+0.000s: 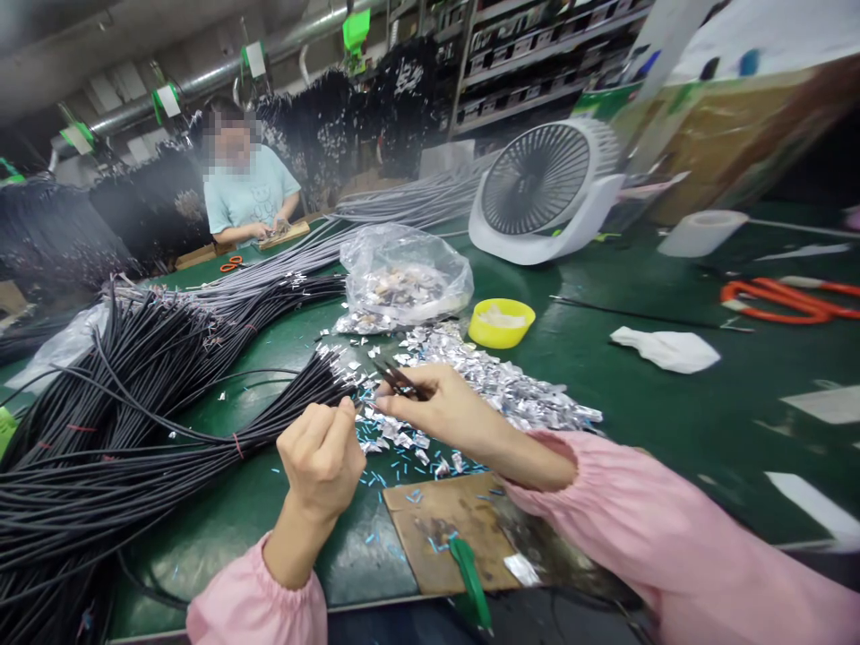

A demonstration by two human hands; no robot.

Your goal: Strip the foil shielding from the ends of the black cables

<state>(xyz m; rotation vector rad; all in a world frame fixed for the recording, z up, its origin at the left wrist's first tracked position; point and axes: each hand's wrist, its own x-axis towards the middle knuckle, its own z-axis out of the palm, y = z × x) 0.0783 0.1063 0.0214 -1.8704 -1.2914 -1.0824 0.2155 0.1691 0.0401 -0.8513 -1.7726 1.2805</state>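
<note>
My left hand (pixel 321 459) is closed in a pinch beside the stripped ends of a bundle of black cables (pixel 296 394). What lies between its fingertips is too small and hidden to make out. Dark tweezers (pixel 398 380) are gripped in my right hand (pixel 447 408), their tips pointing up and left. The fingertips of both hands almost meet. Around and behind them lies a heap of silvery foil scraps (pixel 503 381), with small blue bits (pixel 396 466) scattered below.
A brown board (pixel 430 520) with a green-handled tool (pixel 470 578) lies at the front edge. Beyond stand a clear plastic bag (pixel 407 273), a yellow dish (pixel 502 324) and a white fan (pixel 544 193). Orange-handled scissors (pixel 779 300) lie right. Another person (pixel 248 193) works across the table.
</note>
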